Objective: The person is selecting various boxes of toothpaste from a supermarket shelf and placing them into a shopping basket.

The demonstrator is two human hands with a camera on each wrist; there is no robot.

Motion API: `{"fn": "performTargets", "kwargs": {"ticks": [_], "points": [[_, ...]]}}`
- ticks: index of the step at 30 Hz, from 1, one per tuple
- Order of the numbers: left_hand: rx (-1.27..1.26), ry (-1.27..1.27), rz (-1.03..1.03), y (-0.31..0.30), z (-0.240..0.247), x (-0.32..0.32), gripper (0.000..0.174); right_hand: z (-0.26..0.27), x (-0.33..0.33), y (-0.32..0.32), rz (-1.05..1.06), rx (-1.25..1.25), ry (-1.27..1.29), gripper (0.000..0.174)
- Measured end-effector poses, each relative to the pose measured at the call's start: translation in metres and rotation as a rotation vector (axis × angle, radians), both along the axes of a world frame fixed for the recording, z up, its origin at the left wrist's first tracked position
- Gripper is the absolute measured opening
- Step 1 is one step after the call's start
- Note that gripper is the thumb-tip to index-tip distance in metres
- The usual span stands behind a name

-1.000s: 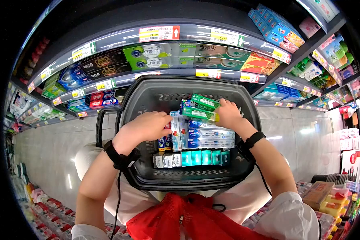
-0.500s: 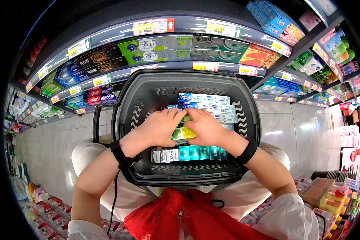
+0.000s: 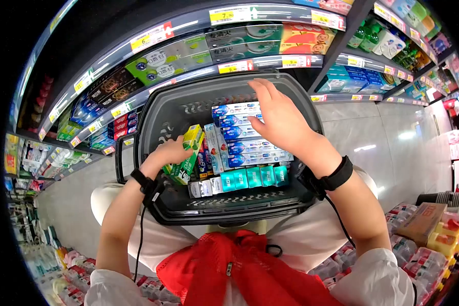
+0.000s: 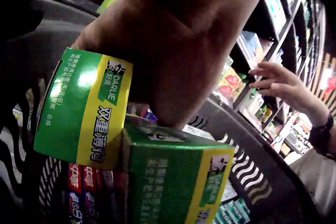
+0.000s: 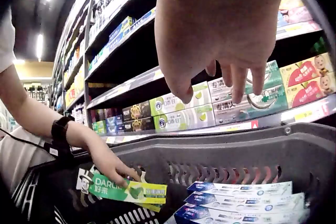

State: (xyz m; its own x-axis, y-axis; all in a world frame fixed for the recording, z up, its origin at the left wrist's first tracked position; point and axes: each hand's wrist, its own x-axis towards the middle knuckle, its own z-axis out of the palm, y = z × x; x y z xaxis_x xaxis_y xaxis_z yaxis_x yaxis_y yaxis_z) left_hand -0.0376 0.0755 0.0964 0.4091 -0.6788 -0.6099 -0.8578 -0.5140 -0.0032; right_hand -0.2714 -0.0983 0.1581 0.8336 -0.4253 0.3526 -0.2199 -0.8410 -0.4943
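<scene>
My left hand (image 3: 171, 152) grips two green-and-yellow Darlie toothpaste boxes (image 3: 193, 138) at the left side of the black shopping basket (image 3: 153, 109). In the left wrist view, the end of one toothpaste box (image 4: 79, 108) sits beside the other. My right hand (image 3: 280, 117) is raised over the basket's far right part, fingers extended and holding nothing. Below it lie several stacked blue-and-white toothpaste boxes (image 3: 255, 148). Red-and-blue boxes (image 3: 205, 160) stand just right of the Darlie boxes, then pale upright boxes (image 3: 214, 148). Teal boxes (image 3: 247, 178) and silver-white boxes (image 3: 201, 188) line the near side.
Beyond the basket, a shelf holds toothpaste cartons (image 3: 245, 42) behind a strip of price tags (image 3: 234, 66). The basket's handle (image 3: 121, 160) hangs at its left. Wrapped bottles (image 3: 418, 265) and a cardboard box (image 3: 421, 224) stand at the right, behind the person.
The green-and-yellow toothpaste boxes passed from my right hand to my left over the middle of the basket, then moved left. My right hand has let go and risen toward the far right.
</scene>
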Motion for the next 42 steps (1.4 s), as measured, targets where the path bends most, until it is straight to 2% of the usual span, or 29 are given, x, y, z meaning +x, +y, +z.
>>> {"fn": "performTargets", "kwargs": {"ticks": [3,9,11,12,14,15,16,18,20,21,22,25,28,30,32,34,36,38,40,41,42], "points": [[0.175,0.067,0.145,-0.008,-0.021,0.002,0.073,0.006,-0.011,0.004,0.009,-0.054,-0.012,0.056],[0.201,-0.091,0.264,-0.022,-0.092,0.01,0.075,0.006,-0.025,0.005,-0.003,-0.159,-0.056,0.055],[0.179,-0.131,0.264,-0.021,-0.138,0.023,0.07,0.01,-0.029,0.003,-0.132,-0.175,-0.032,0.053],[0.179,-0.132,0.258,-0.024,-0.135,0.019,0.07,0.012,-0.033,0.001,-0.138,-0.174,-0.033,0.053],[-0.222,-0.096,0.15,-0.031,-0.114,0.004,0.049,0.014,-0.038,-0.002,-0.193,-0.171,-0.07,0.052],[-0.672,-0.068,0.048,-0.045,-0.09,-0.016,0.024,0.012,-0.041,-0.004,-0.206,-0.164,-0.094,0.05],[-0.887,-0.025,-0.029,-0.053,-0.075,-0.031,0.013,0.01,-0.042,-0.006,-0.211,-0.161,-0.098,0.05],[-0.949,0.103,-0.266,-0.065,-0.061,-0.048,0.012,0.008,-0.042,-0.008,-0.227,-0.179,-0.077,0.049],[-0.833,0.149,-0.366,-0.069,-0.058,-0.057,0.02,0.008,-0.043,-0.008,-0.226,-0.175,-0.089,0.049],[-0.814,0.03,-0.511,-0.071,-0.063,-0.075,0.032,0.008,-0.045,-0.009,-0.228,-0.172,-0.1,0.049],[-0.791,-0.019,-0.52,-0.073,-0.063,-0.081,0.043,0.008,-0.046,-0.01,-0.232,-0.174,-0.102,0.049],[-0.724,-0.091,-0.509,-0.079,-0.059,-0.088,0.046,0.009,-0.049,-0.012,-0.269,-0.172,-0.087,0.048],[-0.665,-0.114,-0.587,-0.08,-0.061,-0.08,0.048,0.011,-0.05,-0.014,-0.275,-0.142,-0.075,0.047],[-0.486,-0.181,-0.637,-0.077,-0.063,-0.076,0.047,0.009,-0.049,-0.017,-0.298,-0.096,-0.033,0.048],[-0.486,-0.136,-0.63,-0.073,-0.06,-0.074,0.041,-0.002,-0.051,-0.018,-0.306,-0.096,-0.05,0.049],[-0.462,0.076,-0.444,-0.066,-0.045,-0.073,0.039,0.006,-0.048,-0.022,-0.339,-0.062,-0.062,0.05],[-0.536,0.042,-0.465,-0.071,-0.032,-0.068,0.037,0.011,-0.047,-0.026,-0.332,-0.06,-0.064,0.049],[-0.4,0.456,-0.002,-0.065,-0.005,-0.07,0.049,0.004,-0.053,-0.025,-0.349,0.098,-0.106,0.049],[-0.467,0.644,0.105,-0.053,0.032,-0.053,0.043,0.001,-0.055,-0.025,-0.383,0.144,-0.193,0.05],[-0.52,0.864,0.285,-0.038,0.061,-0.048,0.036,0.005,-0.05,-0.024,-0.409,0.234,-0.191,0.05],[-0.519,0.866,0.286,-0.025,0.069,-0.05,0.036,0.004,-0.055,-0.019,-0.443,0.343,-0.179,0.05]]}}
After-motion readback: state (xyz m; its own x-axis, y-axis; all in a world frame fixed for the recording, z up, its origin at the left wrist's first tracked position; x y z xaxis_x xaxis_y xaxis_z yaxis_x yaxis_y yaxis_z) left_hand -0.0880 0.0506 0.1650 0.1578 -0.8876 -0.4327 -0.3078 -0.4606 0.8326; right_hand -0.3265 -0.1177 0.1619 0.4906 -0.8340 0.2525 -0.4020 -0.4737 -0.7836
